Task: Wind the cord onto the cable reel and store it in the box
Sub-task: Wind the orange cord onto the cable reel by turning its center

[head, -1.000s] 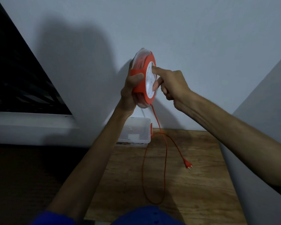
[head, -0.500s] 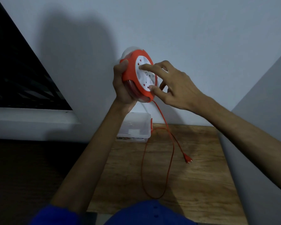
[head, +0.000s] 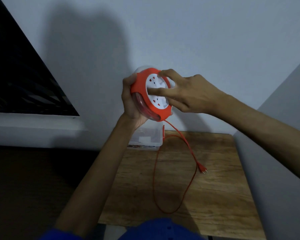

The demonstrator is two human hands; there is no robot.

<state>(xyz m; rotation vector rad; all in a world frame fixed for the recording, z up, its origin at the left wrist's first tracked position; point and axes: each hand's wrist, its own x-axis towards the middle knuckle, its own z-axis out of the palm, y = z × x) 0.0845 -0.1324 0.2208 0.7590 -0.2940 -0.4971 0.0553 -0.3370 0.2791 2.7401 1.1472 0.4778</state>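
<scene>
I hold an orange cable reel point(head: 142, 94) with a white socket face up in the air above the table. My left hand point(head: 130, 103) grips its rim and clear back from the left. My right hand point(head: 189, 94) rests spread on the white face, one finger at the centre and another on the top rim. An orange cord point(head: 154, 179) hangs from the reel's bottom, loops over the wooden table point(head: 215, 196) and ends in an orange plug point(head: 202, 169). A clear plastic box point(head: 145, 137) with an orange latch stands at the table's back left, partly hidden by my left wrist.
A white wall rises behind the table and a grey panel point(head: 275, 170) borders its right side. A dark window point(head: 16, 84) with a white sill lies to the left. The floor left of the table is dark.
The reel has tilted so its white face turns more toward me and has dropped a little. My right fingers have shifted around the face. The cord loop on the table looks slightly shorter.
</scene>
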